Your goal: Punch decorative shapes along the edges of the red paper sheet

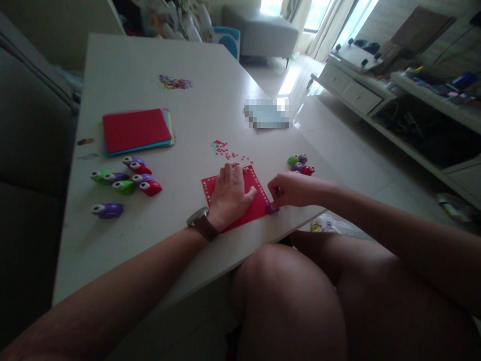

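Observation:
A red sheet of paper (259, 203) lies near the table's front edge, with small punched holes along its left, far and right edges. My left hand (231, 193) rests flat on it, fingers stretched out, a watch (199, 218) on the wrist. At the sheet's right edge my right hand (287, 190) grips a purple craft punch (272, 208), its thumb pressed on top. The fingers partly cover the punch. Small red paper bits (225, 149) are scattered just beyond the sheet.
More craft punches in green, purple and red stand in a group (126, 176) at left and another group (299, 163) at right. A stack of coloured paper (137, 131) lies farther back, near a pile of colourful bits (175, 82). A blurred-out pale item (266, 114) sits at the table's right edge.

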`<state>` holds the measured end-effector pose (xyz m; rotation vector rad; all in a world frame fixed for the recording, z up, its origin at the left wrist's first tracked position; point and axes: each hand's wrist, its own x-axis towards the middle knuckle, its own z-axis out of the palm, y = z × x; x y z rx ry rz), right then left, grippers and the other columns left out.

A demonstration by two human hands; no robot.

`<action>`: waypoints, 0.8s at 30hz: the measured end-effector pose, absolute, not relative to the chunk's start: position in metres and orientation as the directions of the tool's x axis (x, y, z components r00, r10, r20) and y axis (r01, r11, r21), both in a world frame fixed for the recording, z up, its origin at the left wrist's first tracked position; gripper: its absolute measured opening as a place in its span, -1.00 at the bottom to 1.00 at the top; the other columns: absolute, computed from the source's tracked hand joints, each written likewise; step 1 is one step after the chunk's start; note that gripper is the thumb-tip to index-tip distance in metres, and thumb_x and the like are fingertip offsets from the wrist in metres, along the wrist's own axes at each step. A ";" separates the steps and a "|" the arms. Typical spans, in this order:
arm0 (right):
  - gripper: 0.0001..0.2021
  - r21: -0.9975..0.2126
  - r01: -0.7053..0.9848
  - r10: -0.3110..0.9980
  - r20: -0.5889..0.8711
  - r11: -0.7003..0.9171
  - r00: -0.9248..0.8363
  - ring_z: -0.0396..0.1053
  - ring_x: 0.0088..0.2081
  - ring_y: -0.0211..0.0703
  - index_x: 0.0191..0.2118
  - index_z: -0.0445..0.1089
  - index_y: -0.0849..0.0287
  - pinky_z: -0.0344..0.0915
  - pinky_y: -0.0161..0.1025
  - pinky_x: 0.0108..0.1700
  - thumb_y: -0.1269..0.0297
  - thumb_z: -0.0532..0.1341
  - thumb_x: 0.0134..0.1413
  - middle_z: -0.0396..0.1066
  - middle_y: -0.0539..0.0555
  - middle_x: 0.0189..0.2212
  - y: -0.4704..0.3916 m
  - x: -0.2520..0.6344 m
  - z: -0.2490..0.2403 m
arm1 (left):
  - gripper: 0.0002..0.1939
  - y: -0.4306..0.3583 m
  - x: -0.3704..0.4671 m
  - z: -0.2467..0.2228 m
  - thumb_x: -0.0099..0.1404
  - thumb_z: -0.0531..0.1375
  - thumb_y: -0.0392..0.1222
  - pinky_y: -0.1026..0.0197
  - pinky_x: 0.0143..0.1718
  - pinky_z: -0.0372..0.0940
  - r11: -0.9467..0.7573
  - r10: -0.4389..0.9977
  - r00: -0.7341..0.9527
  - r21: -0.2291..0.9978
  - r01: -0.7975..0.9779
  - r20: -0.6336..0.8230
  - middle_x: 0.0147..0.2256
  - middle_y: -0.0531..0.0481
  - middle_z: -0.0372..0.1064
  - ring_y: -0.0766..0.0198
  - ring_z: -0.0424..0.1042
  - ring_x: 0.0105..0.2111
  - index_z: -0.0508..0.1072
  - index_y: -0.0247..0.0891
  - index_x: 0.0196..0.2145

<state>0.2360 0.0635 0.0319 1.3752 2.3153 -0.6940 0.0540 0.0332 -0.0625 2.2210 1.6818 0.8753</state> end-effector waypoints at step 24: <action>-0.79 -0.327 0.762 0.647 -0.403 0.560 -0.648 0.38 -0.31 -0.14 -0.28 0.51 0.19 0.23 -0.22 -0.26 0.42 0.44 -0.12 0.51 0.07 -0.30 0.066 0.266 0.040 | -0.68 0.033 0.054 -0.061 0.32 0.18 -0.15 -0.09 0.21 0.18 -0.304 0.944 0.192 0.485 0.820 0.267 0.00 -0.19 0.32 -0.02 0.23 0.06 0.27 -0.25 -0.01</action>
